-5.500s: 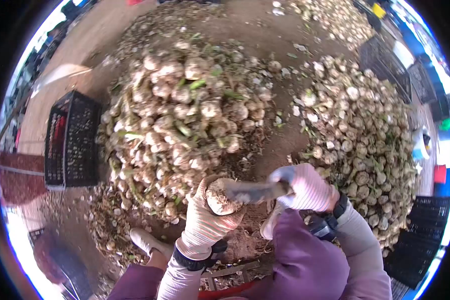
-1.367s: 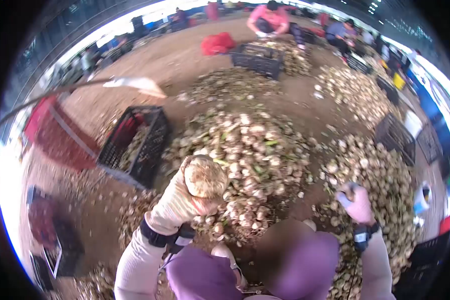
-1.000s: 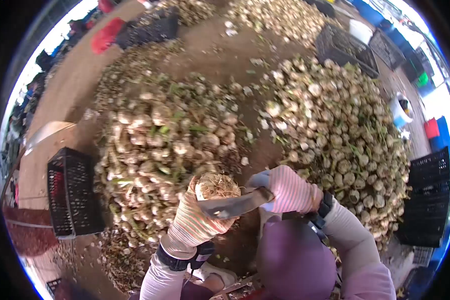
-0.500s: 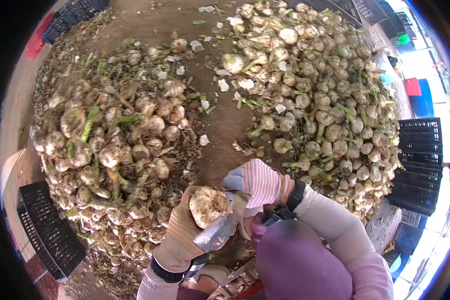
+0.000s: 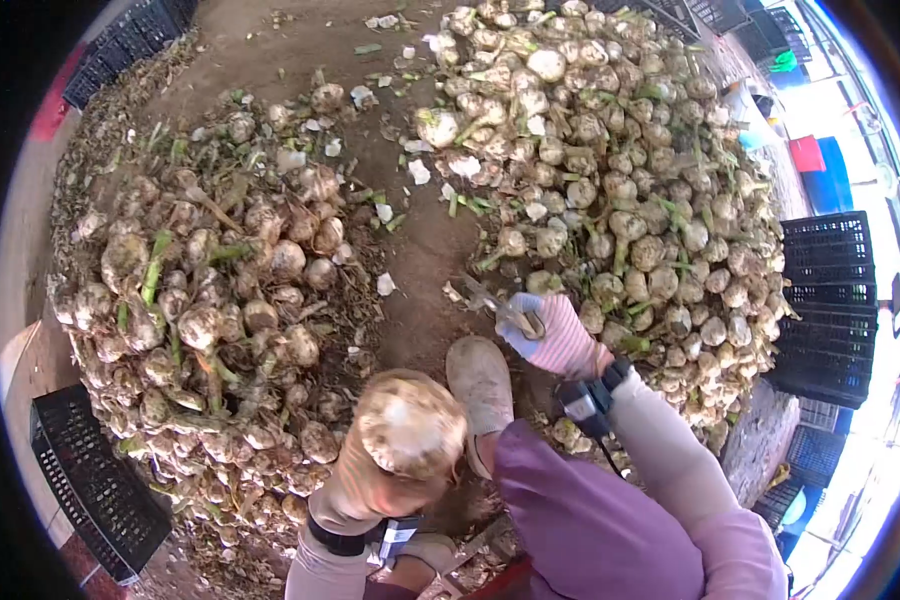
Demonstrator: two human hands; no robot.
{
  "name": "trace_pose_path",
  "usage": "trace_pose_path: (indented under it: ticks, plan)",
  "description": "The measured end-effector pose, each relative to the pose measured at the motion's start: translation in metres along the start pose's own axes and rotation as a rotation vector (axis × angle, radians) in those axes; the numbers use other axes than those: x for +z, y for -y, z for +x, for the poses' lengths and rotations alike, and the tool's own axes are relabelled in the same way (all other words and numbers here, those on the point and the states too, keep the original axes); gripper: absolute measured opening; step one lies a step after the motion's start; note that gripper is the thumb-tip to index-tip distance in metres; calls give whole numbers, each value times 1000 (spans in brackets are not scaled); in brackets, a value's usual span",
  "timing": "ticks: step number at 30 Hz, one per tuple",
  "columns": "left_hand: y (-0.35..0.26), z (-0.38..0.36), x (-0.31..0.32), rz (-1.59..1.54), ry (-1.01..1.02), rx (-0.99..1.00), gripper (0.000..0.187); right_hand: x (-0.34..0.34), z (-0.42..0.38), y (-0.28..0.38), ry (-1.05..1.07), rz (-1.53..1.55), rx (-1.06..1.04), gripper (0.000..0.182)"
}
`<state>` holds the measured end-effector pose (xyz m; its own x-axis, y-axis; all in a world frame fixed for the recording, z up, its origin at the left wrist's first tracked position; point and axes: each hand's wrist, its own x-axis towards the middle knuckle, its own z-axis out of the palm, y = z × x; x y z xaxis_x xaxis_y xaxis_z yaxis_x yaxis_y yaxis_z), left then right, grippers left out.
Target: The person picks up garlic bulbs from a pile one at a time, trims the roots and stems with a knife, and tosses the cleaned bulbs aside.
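My left hand [image 5: 365, 480], in a striped glove and blurred by motion, is closed around a large dirty-white garlic bulb [image 5: 410, 425]. It is low in the view, just left of a shoe [image 5: 478, 385]. My right hand [image 5: 560, 340] wears a pink striped glove with grey fingertips. Its fingers are wrapped round the handles of metal scissors [image 5: 518, 316], whose blades point up and left over the bare soil. The two hands are well apart.
A heap of untrimmed garlic [image 5: 200, 270] with leaves and stems lies on the left. Another heap of bulbs [image 5: 630, 190] spreads on the right. Black crates stand at the left [image 5: 95, 480] and right [image 5: 825, 310]. Skin scraps lie on the ground [image 5: 425, 255] between.
My right hand has moved right and slightly down, away from the bulb, bringing the scissors into plain view. My left hand still holds the bulb, now turned with its pale rounded side up.
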<state>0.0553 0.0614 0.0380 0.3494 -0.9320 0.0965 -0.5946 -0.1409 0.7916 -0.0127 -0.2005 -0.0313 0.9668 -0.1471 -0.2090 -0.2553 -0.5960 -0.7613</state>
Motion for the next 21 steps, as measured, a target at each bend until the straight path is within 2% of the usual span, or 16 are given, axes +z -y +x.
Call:
trace_pose_path:
  ticks: [2, 3, 4, 6, 8, 9, 10, 12, 13, 14, 16, 17, 18, 19, 20, 21]
  plan:
    - [7, -1, 12, -1418, -386, -566, 80, 9, -5, 4, 67, 167, 76, 10]
    - [14, -2, 21, -1687, -511, -363, 75, 13, -8, 9, 73, 176, 75, 10]
    - [10, 1, 27, -1465, -659, -419, 68, 15, -10, 16, 87, 265, 13, 13]
    - [7, 15, 26, -1843, -769, -269, 63, 17, -12, 28, 85, 349, -54, 17]
    - [-1, 29, 31, -1956, -946, -78, 54, 20, -13, 38, 162, 589, 89, 16]
    - [-5, 37, 33, -2036, -996, -48, 51, 22, -12, 40, 155, 646, 58, 14]
    - [-7, 45, 36, -2116, -1046, -19, 48, 17, -9, 46, 166, 561, 0, 13]
    - [-2, 56, 49, -2266, -787, 309, 41, 31, -5, 49, 91, 825, -68, 14]
    - [-19, 65, 44, -2307, -849, 272, 32, 27, 0, 51, 99, 600, -127, 18]
    - [-21, 66, 47, -2316, -847, 269, 32, 40, 3, 31, 211, 451, 28, 23]
    - [-19, 70, 44, -2380, -669, 465, 29, 71, 0, -15, 224, 553, 167, 24]
    - [-16, 78, 41, -2316, -473, 603, 29, 71, -13, -27, 238, 757, 261, 32]
    - [-23, 85, 41, -2302, -505, 590, 29, 46, -19, 9, 161, 919, 510, 17]
    - [-39, 93, 43, -2281, -517, 199, 39, 51, -28, 4, 186, 934, 523, 17]
    - [-49, 102, 47, -2218, -513, -160, 51, 54, -28, -4, 69, 916, 544, 16]
    - [-49, 110, 63, -1828, -210, -135, 55, 57, -26, -12, -51, 892, 560, 16]
